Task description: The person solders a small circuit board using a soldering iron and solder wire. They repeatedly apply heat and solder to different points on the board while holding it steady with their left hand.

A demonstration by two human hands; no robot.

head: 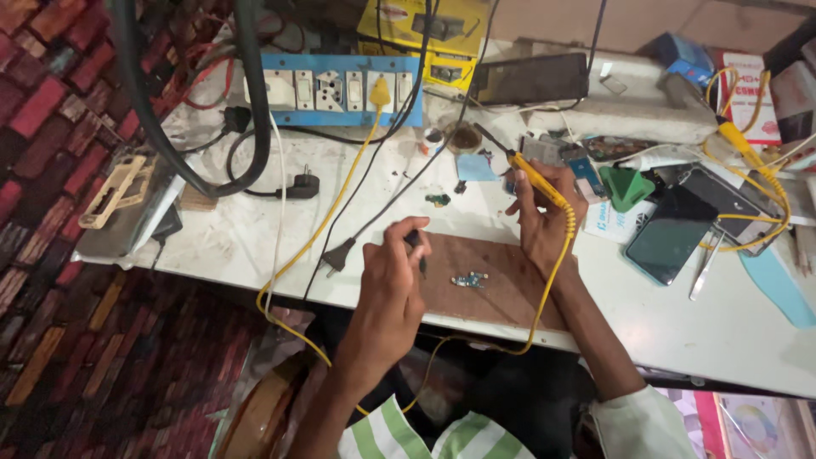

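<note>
My right hand [544, 212] grips a yellow soldering iron [531, 174], its dark tip pointing up and left toward a small round tin [464, 136]. My left hand [393, 272] is closed on a thin black tool [416, 248], its tip pointing down at the brown wooden board [510, 293]. A small blue-green circuit board [469, 280] lies on that board between my two hands, touched by neither. The iron's yellow cord [557, 263] runs past my right wrist and under the table edge.
A blue switch-and-socket panel [336, 89] stands at the back with a yellow plug in it. Black cables and loose plugs [299, 185] lie at the left. Phones [671, 234], tweezers [704, 268], a green wedge [625, 187] and small parts crowd the right of the white table [731, 331].
</note>
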